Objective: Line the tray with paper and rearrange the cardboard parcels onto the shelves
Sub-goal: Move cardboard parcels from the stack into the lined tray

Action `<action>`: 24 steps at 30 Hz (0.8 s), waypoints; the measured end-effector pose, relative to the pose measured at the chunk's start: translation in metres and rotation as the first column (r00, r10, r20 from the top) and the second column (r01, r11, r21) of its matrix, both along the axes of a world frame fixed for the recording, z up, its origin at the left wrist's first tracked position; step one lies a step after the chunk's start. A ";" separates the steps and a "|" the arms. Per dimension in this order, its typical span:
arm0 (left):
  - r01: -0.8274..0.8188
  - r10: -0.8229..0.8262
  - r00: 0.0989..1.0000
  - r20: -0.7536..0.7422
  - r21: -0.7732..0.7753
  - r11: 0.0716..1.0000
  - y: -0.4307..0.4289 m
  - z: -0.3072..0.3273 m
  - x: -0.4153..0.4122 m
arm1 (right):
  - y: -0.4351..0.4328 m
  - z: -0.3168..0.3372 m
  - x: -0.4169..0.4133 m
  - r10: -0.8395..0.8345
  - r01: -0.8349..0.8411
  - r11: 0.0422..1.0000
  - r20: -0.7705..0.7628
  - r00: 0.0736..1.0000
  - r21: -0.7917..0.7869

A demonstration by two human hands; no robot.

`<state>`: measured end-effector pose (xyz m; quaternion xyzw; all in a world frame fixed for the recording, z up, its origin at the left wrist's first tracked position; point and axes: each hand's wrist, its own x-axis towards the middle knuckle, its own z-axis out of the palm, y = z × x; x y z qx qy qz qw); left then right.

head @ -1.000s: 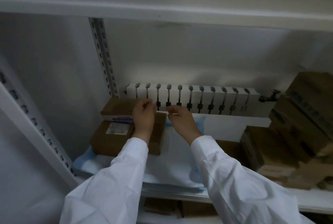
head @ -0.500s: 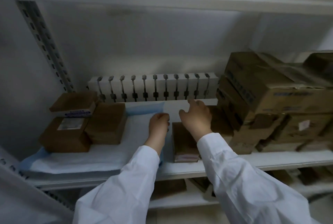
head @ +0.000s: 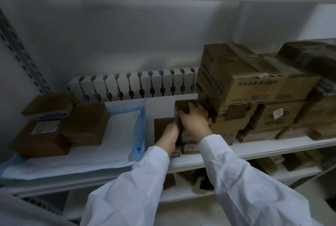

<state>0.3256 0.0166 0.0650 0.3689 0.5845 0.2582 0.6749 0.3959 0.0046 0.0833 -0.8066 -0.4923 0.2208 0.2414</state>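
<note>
Both hands grip one parcel [head: 183, 109] — left hand [head: 171, 131] on its near side, right hand [head: 195, 118] over its top. Left of them the paper [head: 120, 134] already lies flat with three parcels [head: 60, 125] on it — a stack [head: 254, 98] right of the hands remains.

Head view, close, facing shelf [head: 254, 150]

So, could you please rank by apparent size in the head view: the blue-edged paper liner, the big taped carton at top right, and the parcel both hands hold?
Largest to smallest:
1. blue-edged paper liner
2. taped carton, though it stands farther back, so its rank against the liner is unsure
3. held parcel, partly hidden by the right hand and left hand
</note>
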 end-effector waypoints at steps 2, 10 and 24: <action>-0.008 0.008 1.000 0.019 -0.001 1.000 -0.001 -0.002 0.003 | 0.001 0.002 0.004 -0.012 0.015 0.999 -0.073 0.997 0.051; -0.098 0.095 0.983 0.156 0.015 0.995 0.003 -0.008 -0.009 | 0.006 0.012 0.006 -0.006 0.138 0.938 -0.383 0.924 0.317; -0.362 0.306 0.891 0.335 0.120 0.924 0.026 -0.013 -0.085 | 0.029 -0.029 -0.026 -0.092 0.036 0.993 -0.530 0.843 -0.115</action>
